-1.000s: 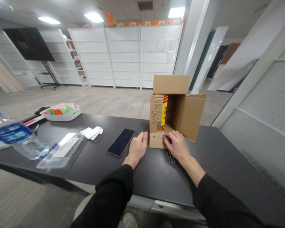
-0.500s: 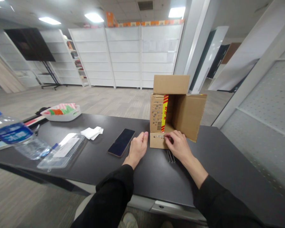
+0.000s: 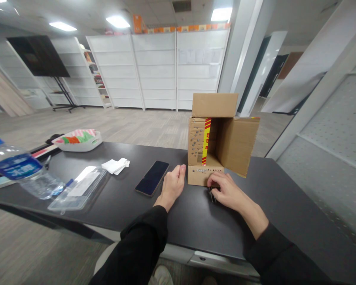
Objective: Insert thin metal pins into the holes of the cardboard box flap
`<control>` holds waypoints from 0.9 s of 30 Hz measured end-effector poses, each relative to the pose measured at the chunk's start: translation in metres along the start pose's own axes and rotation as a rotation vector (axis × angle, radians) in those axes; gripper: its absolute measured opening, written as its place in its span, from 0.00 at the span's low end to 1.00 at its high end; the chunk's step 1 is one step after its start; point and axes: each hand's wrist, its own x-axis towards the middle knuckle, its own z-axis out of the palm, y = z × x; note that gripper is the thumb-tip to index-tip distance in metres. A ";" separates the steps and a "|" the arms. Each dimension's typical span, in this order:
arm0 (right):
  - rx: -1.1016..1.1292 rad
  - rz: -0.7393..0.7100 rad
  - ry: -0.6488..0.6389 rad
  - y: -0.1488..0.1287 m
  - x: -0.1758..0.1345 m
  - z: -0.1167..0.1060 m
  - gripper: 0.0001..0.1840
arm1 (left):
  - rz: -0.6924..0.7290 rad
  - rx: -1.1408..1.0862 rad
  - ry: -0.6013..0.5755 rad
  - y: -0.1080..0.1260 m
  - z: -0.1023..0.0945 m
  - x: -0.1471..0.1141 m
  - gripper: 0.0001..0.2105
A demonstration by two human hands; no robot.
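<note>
A cardboard box (image 3: 239, 142) stands on its side, its opening toward me and its flaps spread. Round metal heads dot its left flap (image 3: 196, 152); a row of heads and small holes runs along its lower flap (image 3: 198, 179). My right hand (image 3: 227, 190) is just below that flap, thumb and forefinger bent and slightly apart over several thin metal nails or screws (image 3: 211, 196) on the table. Its other fingertips are hidden. My left hand (image 3: 173, 183) rests closed beside the flap, thumb on top; whatever is inside the curled fingers is hidden.
A phone (image 3: 152, 178) lies left of my left hand. Farther left are white tissues (image 3: 115, 166), a clear plastic case (image 3: 78, 190), a water bottle (image 3: 20, 168) lying tilted, and a white basket (image 3: 77, 146). The dark table's (image 3: 195, 225) front edge is near me.
My right hand has moved down from the lower flap's row of holes to the nails or screws on the table, uncovering more holes. The left hand has stayed put.
</note>
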 end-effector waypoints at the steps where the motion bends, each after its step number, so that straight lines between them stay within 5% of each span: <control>1: -0.001 -0.003 -0.016 -0.001 0.000 0.001 0.12 | -0.003 0.005 -0.001 0.000 0.000 0.000 0.19; 27: 0.004 -0.013 -0.093 -0.013 -0.003 0.005 0.11 | -0.003 -0.001 -0.006 0.002 -0.001 0.000 0.20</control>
